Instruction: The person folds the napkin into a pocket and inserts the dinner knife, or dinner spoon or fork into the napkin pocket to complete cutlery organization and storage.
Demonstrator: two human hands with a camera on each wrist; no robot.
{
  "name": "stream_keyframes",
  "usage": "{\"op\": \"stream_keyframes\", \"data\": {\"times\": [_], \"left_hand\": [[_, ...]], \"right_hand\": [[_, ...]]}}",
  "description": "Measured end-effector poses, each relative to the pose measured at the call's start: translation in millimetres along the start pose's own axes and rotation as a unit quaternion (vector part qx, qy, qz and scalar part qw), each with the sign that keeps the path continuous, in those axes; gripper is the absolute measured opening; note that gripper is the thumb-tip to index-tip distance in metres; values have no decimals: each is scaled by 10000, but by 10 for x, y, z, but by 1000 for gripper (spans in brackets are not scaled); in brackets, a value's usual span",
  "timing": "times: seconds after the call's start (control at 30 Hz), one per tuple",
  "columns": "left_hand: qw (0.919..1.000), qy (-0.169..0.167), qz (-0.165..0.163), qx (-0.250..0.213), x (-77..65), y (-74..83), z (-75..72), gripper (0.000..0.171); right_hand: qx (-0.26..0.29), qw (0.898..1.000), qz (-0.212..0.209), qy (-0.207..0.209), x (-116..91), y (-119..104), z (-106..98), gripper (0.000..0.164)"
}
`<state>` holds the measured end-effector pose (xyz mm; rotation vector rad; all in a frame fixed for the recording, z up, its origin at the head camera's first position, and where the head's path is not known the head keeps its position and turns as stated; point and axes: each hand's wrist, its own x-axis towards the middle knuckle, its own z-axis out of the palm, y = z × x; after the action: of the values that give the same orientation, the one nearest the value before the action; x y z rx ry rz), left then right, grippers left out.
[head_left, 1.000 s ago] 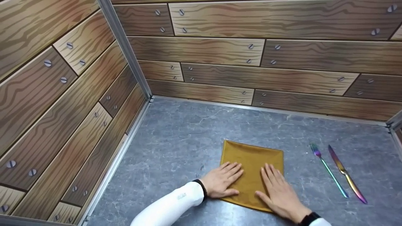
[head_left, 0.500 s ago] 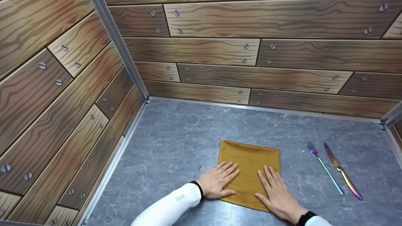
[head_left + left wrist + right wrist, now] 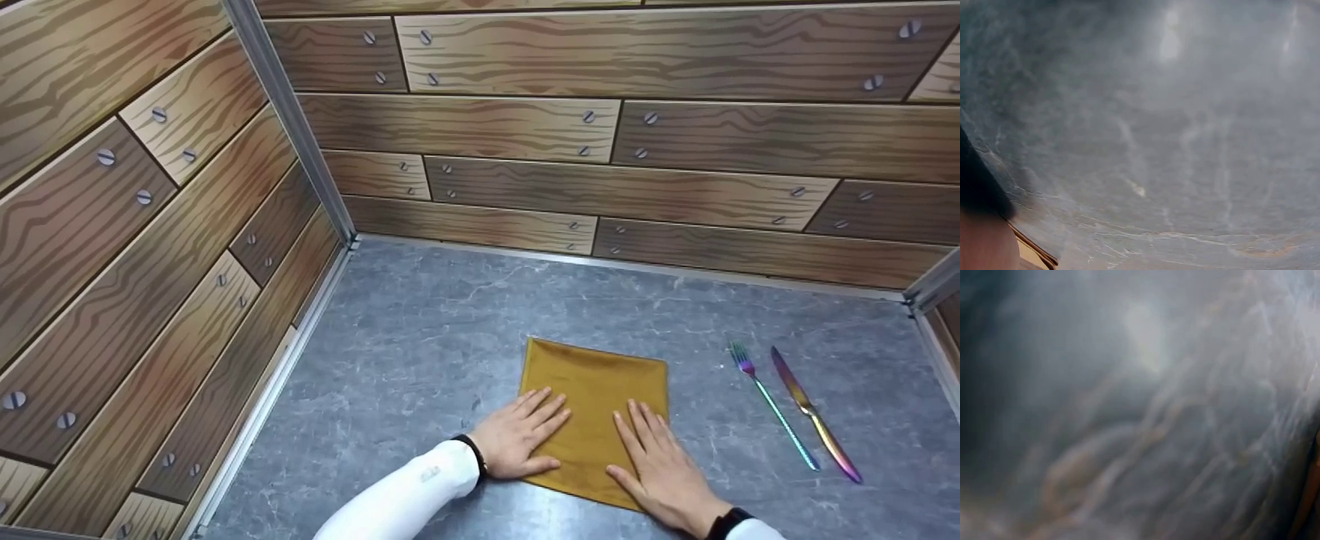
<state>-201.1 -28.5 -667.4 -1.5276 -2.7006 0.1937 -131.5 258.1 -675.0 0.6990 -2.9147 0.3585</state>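
Note:
A mustard-yellow cloth napkin (image 3: 589, 420), folded into a rough square, lies flat on the grey marbled table (image 3: 405, 345). My left hand (image 3: 517, 433) rests on its left edge with the fingers straight and spread. On the right part of the cloth lies my right hand (image 3: 661, 463), palm down, fingers straight and thumb pointing inward. In the left wrist view a layered edge of the napkin (image 3: 1039, 252) shows beside a blurred bit of the hand. The right wrist view is mostly blurred table surface.
To the right of the napkin lie a rainbow-coloured fork (image 3: 772, 405) and a matching table knife (image 3: 814, 412), side by side and apart. Wood-patterned panels (image 3: 480, 127) wall off the back and the left side (image 3: 150, 300), with metal strips along the table's edges.
The view has shifted slightly. Both hands stay in place on the napkin, and the napkin, fork and knife have not moved on the table.

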Motion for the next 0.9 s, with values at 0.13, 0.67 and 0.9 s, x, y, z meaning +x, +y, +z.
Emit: {"op": "stream_keyframes", "data": {"times": [0.13, 0.67, 0.9], "left_hand": [[9999, -59, -11, -87, -13, -7, 18, 81], [9991, -63, -105, -398, 31, -4, -34, 79], [9977, 5, -367, -571, 118, -91, -222, 66]], "right_hand": [[16, 10000, -30, -34, 4, -10, 9, 76], [256, 9980, 332, -464, 20, -8, -73, 75], [423, 9965, 492, -526, 59, -136, -267, 69]]}}
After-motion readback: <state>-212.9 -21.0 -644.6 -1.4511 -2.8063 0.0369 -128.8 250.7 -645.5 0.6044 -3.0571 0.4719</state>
